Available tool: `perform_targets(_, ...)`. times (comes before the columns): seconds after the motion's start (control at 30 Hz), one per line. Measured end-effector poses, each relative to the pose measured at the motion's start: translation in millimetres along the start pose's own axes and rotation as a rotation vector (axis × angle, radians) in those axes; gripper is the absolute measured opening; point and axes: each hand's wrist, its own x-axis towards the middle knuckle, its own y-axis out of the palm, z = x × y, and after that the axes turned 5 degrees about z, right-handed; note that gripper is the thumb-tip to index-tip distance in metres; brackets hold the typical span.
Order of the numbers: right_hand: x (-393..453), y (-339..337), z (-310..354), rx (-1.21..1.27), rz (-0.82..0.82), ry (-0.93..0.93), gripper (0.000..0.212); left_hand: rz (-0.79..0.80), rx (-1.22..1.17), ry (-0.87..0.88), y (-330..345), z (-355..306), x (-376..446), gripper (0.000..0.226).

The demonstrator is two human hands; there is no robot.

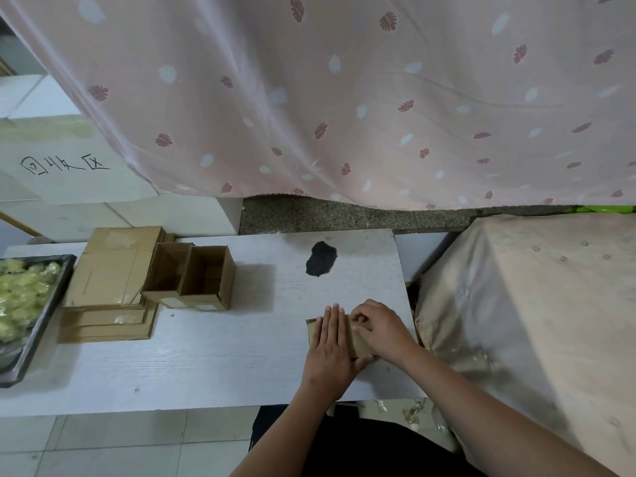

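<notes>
A small flat brown cardboard piece (359,343) lies at 4 o'clock on the white wooden table (206,356). The left hand (330,346) presses it flat with straight, released fingers. The right hand (382,330) grasps its 2 o'clock corner with curled fingers. Two open brown cardboard boxes (192,275) stand at 10 o'clock
</notes>
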Motion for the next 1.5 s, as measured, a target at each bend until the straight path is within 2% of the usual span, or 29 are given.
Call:
perform_targets(0.13,2,2,2,-0.013,0.013,0.011,0.005,-0.049,0.005,0.003,2,1,1,0.098)
perform_targets(0.23,6,3,7,-0.03,0.005,0.051,0.013,-0.006,0.0,0.006,0,2,1,0.096)
perform_targets(0.33,11,4,13,-0.138,0.052,0.071,0.013,-0.047,0.021,0.006,-3,-1,-3,0.094)
perform_targets(0.43,13,5,17,-0.275,0.107,0.048,0.011,-0.1,0.032,0.007,-2,-1,-3,0.093)
perform_targets(0.5,12,5,19,-0.314,0.119,0.02,0.014,-0.037,0.014,0.014,-2,1,-2,0.096)
perform_targets(0.57,8,4,18,-0.312,0.117,-0.008,0.017,-0.054,-0.001,0.015,-1,3,-1,0.098)
perform_targets(0.8,-8,-7,4,-0.014,0.159,0.092,0.024,-0.053,0.071,-0.011,-5,1,-4,0.098)
perform_targets(0.87,-8,-9,5,-0.015,0.138,0.095,0.026,-0.065,0.077,-0.014,-7,-1,-5,0.098)
perform_targets(0.97,-5,-13,9,-0.059,0.13,0.056,0.015,-0.056,0.063,-0.003,-10,-2,-8,0.099)
perform_targets(1.03,-8,-15,9,-0.029,0.117,0.072,0.017,-0.084,0.085,-0.004,-9,-1,-9,0.099)
perform_targets(1.17,-13,-18,3,0.163,0.03,0.222,0.017,-0.087,0.116,-0.033,-9,0,-8,0.097)
perform_targets(1.27,-15,-23,-2,0.414,-0.04,0.423,0.01,0.005,0.051,-0.015,-7,1,-4,0.103)
perform_targets(1.3,-17,-24,-3,0.479,-0.047,0.46,0.014,0.004,0.05,-0.01,-6,1,-4,0.103)
perform_targets(1.37,-23,-26,-5,0.485,-0.089,0.442,0.024,-0.01,0.08,-0.007,-8,2,-4,0.103)
perform_targets(1.43,-25,-26,-5,0.425,-0.162,0.41,0.014,0.001,0.088,-0.018,-8,2,-5,0.102)
perform_targets(1.5,-24,-27,-6,0.393,-0.24,0.432,0.017,-0.025,0.095,-0.026,-10,2,-6,0.103)
